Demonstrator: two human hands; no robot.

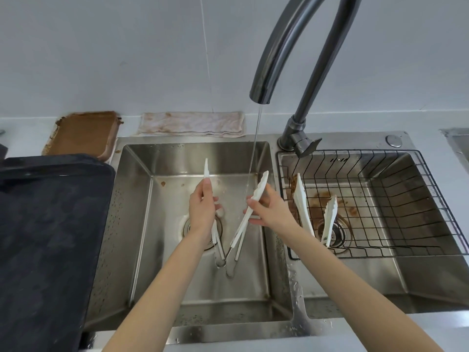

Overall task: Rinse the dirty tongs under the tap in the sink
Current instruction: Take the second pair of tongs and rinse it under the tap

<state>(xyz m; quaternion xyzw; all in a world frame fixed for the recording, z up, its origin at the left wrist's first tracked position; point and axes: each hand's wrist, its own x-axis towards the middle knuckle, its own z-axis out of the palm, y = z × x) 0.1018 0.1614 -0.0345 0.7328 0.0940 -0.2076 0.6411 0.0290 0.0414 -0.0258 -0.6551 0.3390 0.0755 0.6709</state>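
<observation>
L hand (203, 212), R hand (272, 212) grip tongs (256, 199) mid-sink (142, 224)

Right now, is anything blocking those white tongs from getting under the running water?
Nothing visible does. The left hand and right hand each hold white tongs over the left basin, and the water stream falls freely between them, just beside the right hand's pair.
</observation>
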